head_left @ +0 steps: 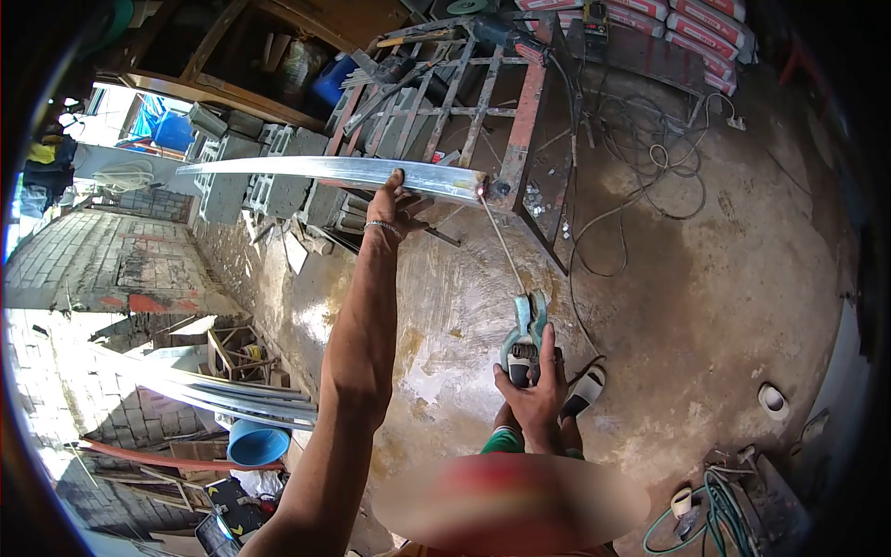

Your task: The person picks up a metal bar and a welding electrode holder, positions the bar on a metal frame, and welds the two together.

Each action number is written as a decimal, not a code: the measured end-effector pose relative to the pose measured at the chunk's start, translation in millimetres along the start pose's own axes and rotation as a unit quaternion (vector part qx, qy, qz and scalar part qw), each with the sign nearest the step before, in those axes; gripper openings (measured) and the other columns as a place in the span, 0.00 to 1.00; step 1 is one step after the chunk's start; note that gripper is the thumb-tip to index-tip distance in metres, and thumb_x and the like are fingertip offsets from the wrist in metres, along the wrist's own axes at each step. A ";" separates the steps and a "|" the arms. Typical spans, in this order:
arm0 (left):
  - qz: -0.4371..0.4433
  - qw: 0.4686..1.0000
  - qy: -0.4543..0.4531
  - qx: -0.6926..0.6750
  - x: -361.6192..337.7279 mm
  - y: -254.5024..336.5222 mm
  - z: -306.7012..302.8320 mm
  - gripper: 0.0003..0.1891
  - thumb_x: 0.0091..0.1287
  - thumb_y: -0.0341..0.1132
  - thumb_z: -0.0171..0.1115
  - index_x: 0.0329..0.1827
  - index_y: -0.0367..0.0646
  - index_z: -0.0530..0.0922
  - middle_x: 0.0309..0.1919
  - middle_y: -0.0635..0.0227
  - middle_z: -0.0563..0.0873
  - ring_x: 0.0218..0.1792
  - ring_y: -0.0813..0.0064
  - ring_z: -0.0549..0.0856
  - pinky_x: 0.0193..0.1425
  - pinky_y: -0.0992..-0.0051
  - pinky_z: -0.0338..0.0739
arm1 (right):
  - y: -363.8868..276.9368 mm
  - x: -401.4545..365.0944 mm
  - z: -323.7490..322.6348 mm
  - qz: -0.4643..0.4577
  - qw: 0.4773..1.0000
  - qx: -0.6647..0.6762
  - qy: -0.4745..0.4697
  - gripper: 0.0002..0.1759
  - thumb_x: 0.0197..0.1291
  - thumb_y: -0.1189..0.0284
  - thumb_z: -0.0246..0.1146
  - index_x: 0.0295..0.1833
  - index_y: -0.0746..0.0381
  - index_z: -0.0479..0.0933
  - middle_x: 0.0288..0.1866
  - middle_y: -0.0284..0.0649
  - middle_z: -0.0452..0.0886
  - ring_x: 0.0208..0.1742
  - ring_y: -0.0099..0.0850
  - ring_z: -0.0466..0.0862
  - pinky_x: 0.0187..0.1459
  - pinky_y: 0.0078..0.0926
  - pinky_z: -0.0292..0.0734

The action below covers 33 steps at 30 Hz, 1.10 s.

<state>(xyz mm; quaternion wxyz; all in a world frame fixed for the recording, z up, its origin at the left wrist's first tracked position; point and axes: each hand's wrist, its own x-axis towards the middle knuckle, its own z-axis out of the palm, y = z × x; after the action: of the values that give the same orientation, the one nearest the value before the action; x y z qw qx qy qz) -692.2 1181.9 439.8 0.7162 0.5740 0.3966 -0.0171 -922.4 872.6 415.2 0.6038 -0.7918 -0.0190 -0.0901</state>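
A long shiny metal bar (306,168) extends from the far left to the frame's corner at the upper middle. My left hand (394,206), a bracelet at its wrist, is closed round the bar near its right end, thumb on top. In my right hand (541,395) is a green clamp-like electrode holder (527,325), jaws pointing away from me. A thin rod (504,246) runs from those jaws to the bar's right end, where a small bright spot shows at its tip. The fingers round the holder's handle are partly hidden.
A rusty metal frame (526,121) carries power tools (506,34). Concrete blocks (278,190) stand behind the bar. Cables (650,158) trail over the floor at right. Stacked bags (705,37) are at the back. A blue bucket (258,443) and metal lengths (251,397) lie left.
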 end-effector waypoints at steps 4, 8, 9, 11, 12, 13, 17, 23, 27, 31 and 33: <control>0.001 1.000 -0.001 0.014 3.8 -1.0 -6.2 0.34 0.66 0.61 0.61 0.62 0.39 0.73 0.63 0.43 0.76 0.60 0.45 0.80 0.63 0.28 0.62 | 4.5 -3.2 3.3 0.014 1.000 -0.013 -0.006 0.49 0.41 0.69 0.79 0.71 0.66 0.67 0.53 0.59 0.81 0.49 0.52 0.85 0.48 0.41 0.83; 0.023 1.000 -0.011 -0.003 9.5 -3.3 -10.4 0.31 0.63 0.58 0.66 0.57 0.40 0.76 0.50 0.55 0.81 0.42 0.51 0.88 0.52 0.23 0.68 | 3.6 -4.0 2.7 0.036 0.999 -0.019 -0.016 0.49 0.40 0.67 0.79 0.71 0.67 0.68 0.51 0.58 0.82 0.47 0.52 0.85 0.47 0.40 0.83; 0.017 1.000 -0.024 -0.004 8.9 -2.6 -10.6 0.32 0.63 0.59 0.66 0.58 0.41 0.76 0.51 0.55 0.81 0.43 0.50 0.87 0.51 0.23 0.68 | 3.9 -3.9 3.1 0.036 0.999 -0.019 -0.016 0.49 0.40 0.67 0.79 0.71 0.67 0.68 0.51 0.58 0.82 0.47 0.52 0.85 0.47 0.40 0.83; 0.051 0.997 -0.054 0.012 2.5 -8.2 -14.5 0.33 0.64 0.60 0.64 0.61 0.42 0.74 0.57 0.51 0.79 0.50 0.49 0.85 0.56 0.26 0.67 | 5.3 -3.6 3.8 0.017 0.999 -0.035 -0.008 0.49 0.40 0.68 0.79 0.71 0.67 0.67 0.53 0.59 0.81 0.48 0.52 0.85 0.49 0.41 0.82; 0.084 0.993 -0.084 0.028 -3.0 -8.8 -13.7 0.34 0.65 0.60 0.62 0.63 0.43 0.73 0.62 0.48 0.78 0.57 0.47 0.82 0.61 0.28 0.65 | 5.5 -5.1 2.7 0.018 0.999 -0.035 -0.008 0.49 0.40 0.68 0.79 0.71 0.67 0.67 0.53 0.59 0.81 0.48 0.52 0.85 0.49 0.41 0.82; -0.009 1.000 0.020 0.004 3.1 0.1 -1.6 0.39 0.66 0.61 0.61 0.69 0.39 0.68 0.66 0.46 0.74 0.61 0.45 0.80 0.64 0.25 0.59 | 5.8 -7.1 1.1 -0.006 0.999 -0.026 0.018 0.50 0.40 0.68 0.79 0.71 0.68 0.67 0.54 0.59 0.80 0.50 0.52 0.84 0.50 0.41 0.82; -0.003 1.000 -0.007 0.005 2.2 -1.3 -3.1 0.41 0.67 0.61 0.60 0.71 0.36 0.65 0.68 0.43 0.71 0.63 0.43 0.78 0.66 0.24 0.54 | 2.3 -6.7 -4.6 0.013 1.000 -0.005 0.016 0.51 0.39 0.70 0.80 0.72 0.69 0.65 0.57 0.58 0.79 0.52 0.51 0.83 0.52 0.42 0.80; -0.008 1.000 -0.008 0.001 -1.6 0.7 1.4 0.40 0.67 0.61 0.60 0.69 0.36 0.67 0.68 0.42 0.71 0.63 0.42 0.77 0.67 0.25 0.55 | -1.6 -5.7 -6.6 0.023 1.000 -0.004 0.004 0.51 0.39 0.70 0.79 0.72 0.69 0.65 0.53 0.56 0.80 0.47 0.50 0.84 0.48 0.41 0.81; -0.008 1.000 -0.005 -0.001 -2.9 1.0 1.0 0.39 0.67 0.60 0.60 0.69 0.36 0.67 0.68 0.42 0.71 0.64 0.43 0.76 0.68 0.26 0.54 | 2.9 -5.8 -3.4 -0.002 1.000 -0.008 0.018 0.51 0.39 0.70 0.79 0.72 0.68 0.66 0.53 0.56 0.80 0.46 0.49 0.84 0.47 0.40 0.82; -0.002 1.000 -0.003 0.002 -3.9 0.2 1.9 0.39 0.67 0.60 0.60 0.69 0.36 0.67 0.67 0.42 0.71 0.64 0.43 0.76 0.68 0.26 0.54 | 3.2 -6.8 -1.9 0.006 1.000 -0.008 0.010 0.50 0.39 0.70 0.79 0.72 0.67 0.66 0.57 0.59 0.79 0.52 0.53 0.83 0.51 0.42 0.81; -0.003 1.000 -0.002 0.004 -4.5 0.8 2.4 0.38 0.68 0.60 0.59 0.69 0.36 0.68 0.67 0.42 0.71 0.64 0.43 0.76 0.68 0.26 0.54 | 4.4 -7.8 -0.9 0.004 1.000 -0.010 0.009 0.50 0.40 0.70 0.79 0.72 0.67 0.66 0.59 0.61 0.78 0.54 0.55 0.83 0.53 0.43 0.81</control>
<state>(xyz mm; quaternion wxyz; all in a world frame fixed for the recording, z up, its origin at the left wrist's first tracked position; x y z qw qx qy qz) -693.5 1178.2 443.2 0.7147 0.5754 0.3970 -0.0221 -929.5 871.2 410.0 0.5965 -0.7969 -0.0094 -0.0947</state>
